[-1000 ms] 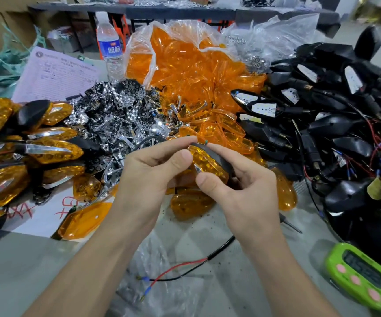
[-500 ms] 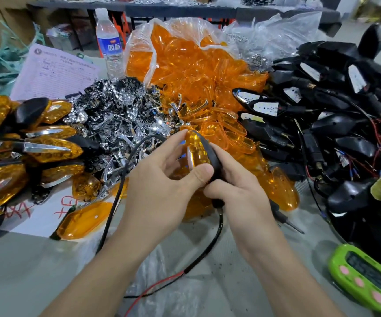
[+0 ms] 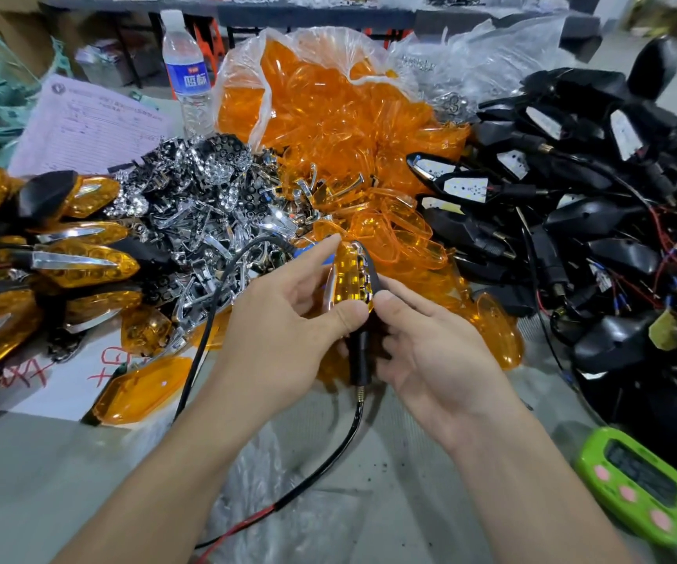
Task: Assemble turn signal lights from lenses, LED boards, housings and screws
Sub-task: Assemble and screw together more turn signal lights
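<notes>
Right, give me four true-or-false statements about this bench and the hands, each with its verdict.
1. The left hand and the right hand both hold one turn signal light. True.
2. The water bottle lies on its side. False: it stands upright at the back.
3. The green timer sits by the left arm. False: it lies by the right arm.
4. The black housings are piled on the right side. True.
</notes>
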